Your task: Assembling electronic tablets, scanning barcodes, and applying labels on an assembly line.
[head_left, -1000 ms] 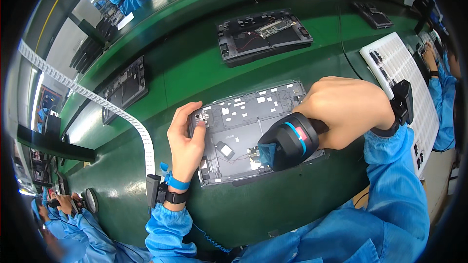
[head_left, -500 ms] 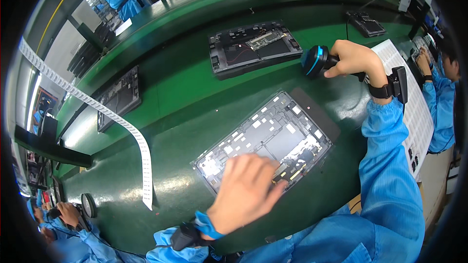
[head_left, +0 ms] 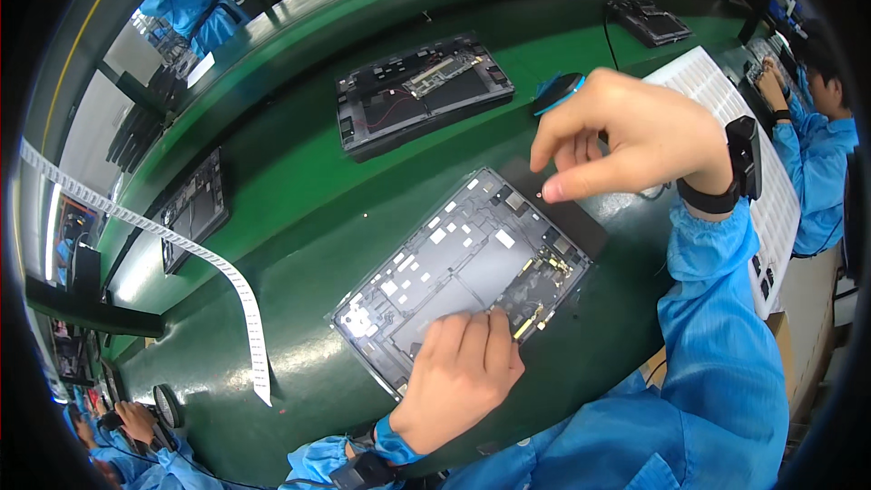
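A flat, dark grey, rectangular device chassis with exposed parts and small white stickers [head_left: 497,268] lies on the glossy green counter [head_left: 313,349], toward the counter's near edge. Its long axis runs slantwise, from lower left, closer to the near edge, to upper right, toward the far edge. A thin matte-black panel [head_left: 579,221] shows from beneath its upper-right short side.

The person's left hand [head_left: 461,372] is the nearer: it lies over the chassis's near long side, fingers bunched together and bent down. The fingertips are hidden, so whether they pinch anything can't be made out. The right hand [head_left: 635,141] hangs beyond the upper-right short side, over the black panel, thumb and forefinger spread with nothing visible between them — apparently clear of the chassis. Just behind its knuckles, toward the far edge, shows a black, blue-trimmed handheld scanner [head_left: 560,93]; its handle is hidden, and contact with the hand is unclear.

As for writing, a long white paper label strip [head_left: 240,286] curls down left of the chassis, bearing rows of dark print too small to read. The chassis stickers look blank — no brand mark is discernible.
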A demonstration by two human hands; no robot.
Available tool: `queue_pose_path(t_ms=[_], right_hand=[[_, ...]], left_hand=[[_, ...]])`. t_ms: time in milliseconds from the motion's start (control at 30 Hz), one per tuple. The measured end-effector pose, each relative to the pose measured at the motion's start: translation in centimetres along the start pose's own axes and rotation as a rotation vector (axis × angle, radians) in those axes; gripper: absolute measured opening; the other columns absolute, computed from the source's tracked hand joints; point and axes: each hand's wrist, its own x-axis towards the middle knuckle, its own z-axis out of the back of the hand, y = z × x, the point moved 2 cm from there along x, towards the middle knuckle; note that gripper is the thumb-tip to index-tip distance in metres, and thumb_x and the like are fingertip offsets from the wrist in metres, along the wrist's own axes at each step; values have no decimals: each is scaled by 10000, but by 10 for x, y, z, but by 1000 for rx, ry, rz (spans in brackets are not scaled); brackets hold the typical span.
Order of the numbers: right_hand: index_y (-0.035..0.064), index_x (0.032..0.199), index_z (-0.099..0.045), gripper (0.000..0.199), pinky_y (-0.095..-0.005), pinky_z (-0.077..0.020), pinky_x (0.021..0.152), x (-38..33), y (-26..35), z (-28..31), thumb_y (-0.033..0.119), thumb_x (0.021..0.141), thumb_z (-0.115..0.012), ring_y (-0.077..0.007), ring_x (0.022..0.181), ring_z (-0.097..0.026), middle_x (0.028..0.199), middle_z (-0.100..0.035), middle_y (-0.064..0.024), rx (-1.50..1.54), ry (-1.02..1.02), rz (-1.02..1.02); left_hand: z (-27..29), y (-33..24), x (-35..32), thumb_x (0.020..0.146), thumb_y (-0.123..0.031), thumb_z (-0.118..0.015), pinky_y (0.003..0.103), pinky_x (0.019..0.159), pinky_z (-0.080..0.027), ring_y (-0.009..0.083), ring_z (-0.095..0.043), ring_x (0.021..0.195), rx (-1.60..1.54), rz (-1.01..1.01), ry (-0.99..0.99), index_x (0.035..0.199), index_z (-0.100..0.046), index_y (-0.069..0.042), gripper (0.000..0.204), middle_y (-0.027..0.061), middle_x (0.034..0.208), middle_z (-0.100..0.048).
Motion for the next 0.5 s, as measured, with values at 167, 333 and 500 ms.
queue_pose_path(t_ms=[167, 333, 500], right_hand=[[-35, 904, -764, 226, -270, -505, 580, -6, 6, 1, 187, 905, -810, -108, 630, -656, 713, -720, -91, 103, -159, 33], [-45, 1097, -717, 359, -285, -512, 565, 7, -19, -24, 184, 857, -855, -165, 613, -694, 883, -732, -118, -12, 38, 102], [-49, 1080, -721, 334, -345, -528, 636, 28, -33, -47, 182, 858, -814, -207, 679, -693, 819, -727, -132, 174, 104, 35]], left_hand=[[1, 3, 7, 768, 10, -715, 417, 699, -528, 299, -656, 802, 122, -23, -11, 1192, -677, 83, 432, 139, 857, -671], [14, 23, 22, 937, 66, -581, 432, 666, -521, 320, -642, 739, -214, 277, -122, 1306, -599, 29, 372, 176, 850, -644], [31, 38, 26, 1095, -27, -477, 260, 554, -509, 109, -610, 643, -710, 685, -240, 1349, -521, -4, 258, 79, 921, -642]])
